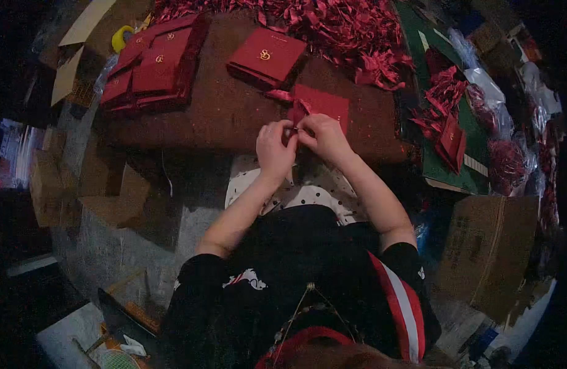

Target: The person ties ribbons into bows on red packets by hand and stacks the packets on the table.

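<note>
My left hand [274,150] and my right hand [323,136] meet at the near edge of the tabletop [228,117], fingers pinched together on a small red ribbon bow [297,112]. The fingertips of both hands close on the bow from either side, almost touching each other, and the bow sits right at the near corner of a flat red box [325,103] that lies just beyond my knuckles. A loose tail of ribbon [278,95] trails off to the left of the box.

Further out, another red box with a gold emblem [266,57] lies tilted near the middle of the tabletop, apart from the one I work on. To the far left a stack of red boxes [151,64] overlaps in a loose spread, each showing the same gold mark. Along the back edge runs a thick heap of red bows [332,27], spilling toward the right.

To my right, past the tabletop's edge, a green board [455,172] carries more red bows [440,98] and a small red box [452,142] standing on edge, with clear plastic bags [508,163] of red pieces beside it. A cardboard carton [489,246] stands on the floor below that. More cardboard [55,184] sits at my left.
</note>
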Demonstrator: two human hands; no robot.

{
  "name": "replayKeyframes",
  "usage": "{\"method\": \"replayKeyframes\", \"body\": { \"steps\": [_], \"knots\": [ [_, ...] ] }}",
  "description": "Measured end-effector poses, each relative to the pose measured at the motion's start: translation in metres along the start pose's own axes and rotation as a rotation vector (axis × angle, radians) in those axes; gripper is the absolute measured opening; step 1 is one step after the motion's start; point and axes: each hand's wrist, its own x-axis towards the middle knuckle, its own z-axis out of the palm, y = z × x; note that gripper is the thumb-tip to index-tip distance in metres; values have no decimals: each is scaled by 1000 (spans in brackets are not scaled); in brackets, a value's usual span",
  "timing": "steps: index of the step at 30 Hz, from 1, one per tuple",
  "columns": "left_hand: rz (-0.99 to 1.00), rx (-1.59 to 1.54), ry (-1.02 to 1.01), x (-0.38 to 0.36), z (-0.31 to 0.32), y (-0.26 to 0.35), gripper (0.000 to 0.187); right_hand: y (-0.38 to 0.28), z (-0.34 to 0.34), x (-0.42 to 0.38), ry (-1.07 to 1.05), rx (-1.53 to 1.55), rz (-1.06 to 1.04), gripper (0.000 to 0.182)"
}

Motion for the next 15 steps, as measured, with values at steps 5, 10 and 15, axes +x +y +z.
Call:
{"method": "replayKeyframes", "body": {
  "steps": [5, 10, 15],
  "knots": [
    [112, 52, 11, -4, -3, 6, 26, 2, 12, 1, 20, -125, -66, 16],
    [-26, -232, -355, 15, -35, -8, 33, -10, -8, -4, 70, -230, -45, 14],
    [70, 134, -331, 33, -31, -12, 25, -10, -2, -7, 121, -203, 48, 17]
  ]
}}
